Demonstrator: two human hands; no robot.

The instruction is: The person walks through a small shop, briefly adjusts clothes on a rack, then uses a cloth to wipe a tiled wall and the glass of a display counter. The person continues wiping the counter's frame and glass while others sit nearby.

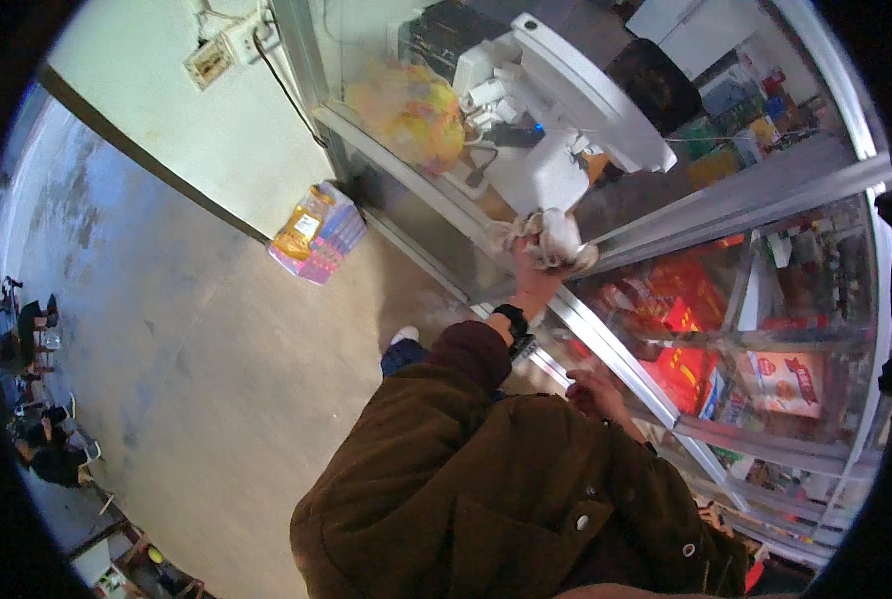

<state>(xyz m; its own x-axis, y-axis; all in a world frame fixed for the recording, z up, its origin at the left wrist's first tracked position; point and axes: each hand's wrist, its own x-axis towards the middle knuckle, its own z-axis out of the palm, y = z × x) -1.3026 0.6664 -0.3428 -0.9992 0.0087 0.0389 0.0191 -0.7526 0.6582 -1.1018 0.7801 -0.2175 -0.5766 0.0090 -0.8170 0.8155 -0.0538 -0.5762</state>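
My left hand (536, 280), with a black watch on its wrist, reaches forward and is closed on a crumpled greyish-white cloth (556, 238). The cloth is pressed against the metal frame (616, 240) of a glass display case, at the corner where its panes meet. My right hand (601, 394) is lower and nearer my body, beside the slanting metal edge of the case. Its fingers look loosely bent and apart, with no object visible in them. Red packages (681, 369) and a pale packet (786, 382) show behind the glass near this hand.
Behind the upper glass are a tilted white screen (596, 95) and a yellow plastic bag (406, 110). A colourful box (336, 245) with a yellow package (301, 228) on it stands on the floor by the wall. People and chairs (56, 454) are at the far left.
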